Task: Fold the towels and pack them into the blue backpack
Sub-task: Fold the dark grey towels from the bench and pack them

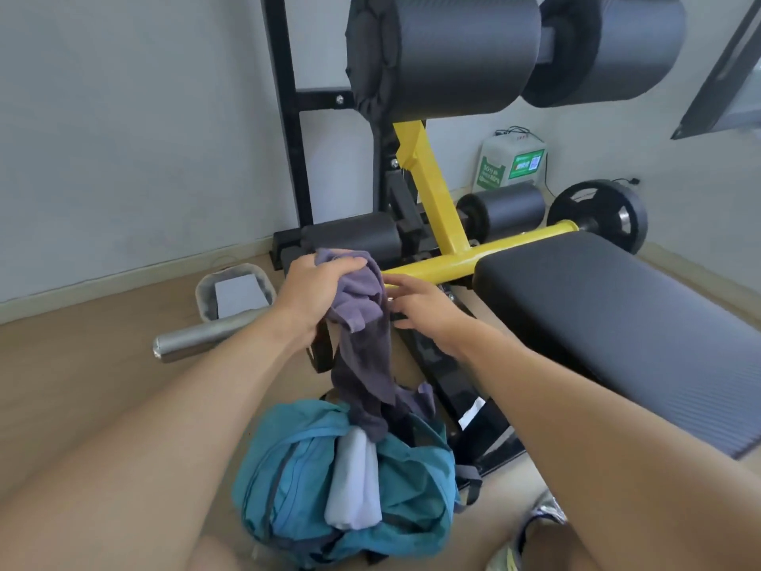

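Note:
The blue backpack [296,480] lies open on the wooden floor below my arms. A pale lilac folded towel [354,484] sticks out of its opening. My left hand [317,294] grips a bunched purple towel [362,348] above the bag; the towel hangs down, and its lower end reaches the bag's opening. To the right of the bunch, my right hand [416,302] has its fingers spread, fingertips close to the cloth. It holds nothing.
A black and yellow weight bench [597,307] stands to the right and behind, with foam rollers [465,51] overhead. A steel bar [206,335] and a small grey basket [234,290] lie on the floor at the left. A shoe [539,521] is at the bottom right.

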A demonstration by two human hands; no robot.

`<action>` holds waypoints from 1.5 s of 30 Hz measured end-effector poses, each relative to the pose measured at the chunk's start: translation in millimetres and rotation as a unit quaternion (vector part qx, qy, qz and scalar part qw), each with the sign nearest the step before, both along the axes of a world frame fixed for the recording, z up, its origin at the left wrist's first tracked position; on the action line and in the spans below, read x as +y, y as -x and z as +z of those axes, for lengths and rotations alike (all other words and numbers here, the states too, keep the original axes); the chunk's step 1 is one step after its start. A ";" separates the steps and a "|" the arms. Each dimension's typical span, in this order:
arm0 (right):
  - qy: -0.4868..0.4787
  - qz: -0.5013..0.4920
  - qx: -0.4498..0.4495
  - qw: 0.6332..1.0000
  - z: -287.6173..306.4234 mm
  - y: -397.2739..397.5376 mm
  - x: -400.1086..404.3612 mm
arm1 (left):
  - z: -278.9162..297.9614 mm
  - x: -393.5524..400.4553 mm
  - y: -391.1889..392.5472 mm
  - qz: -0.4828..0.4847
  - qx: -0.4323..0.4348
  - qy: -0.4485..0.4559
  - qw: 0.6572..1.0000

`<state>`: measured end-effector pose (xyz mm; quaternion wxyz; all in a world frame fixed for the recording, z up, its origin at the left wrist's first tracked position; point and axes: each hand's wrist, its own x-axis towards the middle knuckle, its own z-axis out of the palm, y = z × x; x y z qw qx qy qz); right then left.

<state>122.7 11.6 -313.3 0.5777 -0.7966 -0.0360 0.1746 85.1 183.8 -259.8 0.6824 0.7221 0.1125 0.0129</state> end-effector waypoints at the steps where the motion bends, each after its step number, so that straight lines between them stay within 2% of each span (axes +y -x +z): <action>1: 0.030 -0.003 -0.007 1.000 -5.5 -2.6 1.0 | 0.5 1.6 0.4 0.009 0.008 0.003 1.000; 3: 0.115 0.001 -0.007 0.993 -28.9 -5.8 -1.3 | -3.5 4.9 1.1 0.014 0.011 -0.002 1.000; 5: 0.216 0.032 0.005 0.976 -55.8 -3.9 -6.3 | -11.1 9.7 2.7 -0.032 0.019 -0.088 0.995; 7: 0.285 0.049 0.034 0.957 -82.9 -0.1 -11.8 | -22.7 16.7 6.4 -0.128 0.058 -0.243 0.960; 9: 0.328 0.058 0.062 0.941 -108.3 5.0 -12.8 | -34.6 21.7 12.1 -0.205 0.114 -0.345 0.909; 12: 0.358 0.066 0.069 0.929 -145.2 6.8 -6.3 | -46.0 26.9 13.2 -0.271 0.177 -0.390 0.862; 15: 0.395 0.088 0.066 0.912 -176.1 3.4 4.2 | -55.4 30.8 6.2 -0.286 0.197 -0.440 0.828; 17: 0.380 0.078 0.075 0.919 -192.9 0.3 9.3 | -62.6 32.5 2.1 -0.291 0.209 -0.471 0.806; 24: 0.375 0.047 0.092 0.921 -261.3 -22.2 4.8 | -89.2 0.8 -5.3 -0.376 0.229 -0.477 0.761; 27: 0.384 0.043 0.116 0.915 -282.7 -32.2 4.8 | -94.0 -8.0 -12.1 -0.387 0.209 -0.465 0.769; 30: 0.423 0.065 0.148 0.892 -330.4 -54.8 -5.0 | -97.9 -4.5 -19.5 -0.378 0.192 -0.482 0.766; 33: 0.461 0.097 0.150 0.869 -304.6 -39.8 1.5 | -101.6 0.7 -20.6 -0.385 0.206 -0.489 0.755; 37: 0.516 0.077 0.136 0.842 -295.7 -27.2 2.7 | -100.9 6.1 -17.2 -0.379 0.200 -0.470 0.771; 42: 0.504 0.071 0.051 0.859 -298.6 -20.3 -2.9 | -97.7 20.4 -5.1 -0.337 0.176 -0.441 0.813; 45: 0.488 0.130 0.079 0.859 -301.6 -23.8 1.5 | -104.0 27.7 0.9 -0.316 0.172 -0.424 0.831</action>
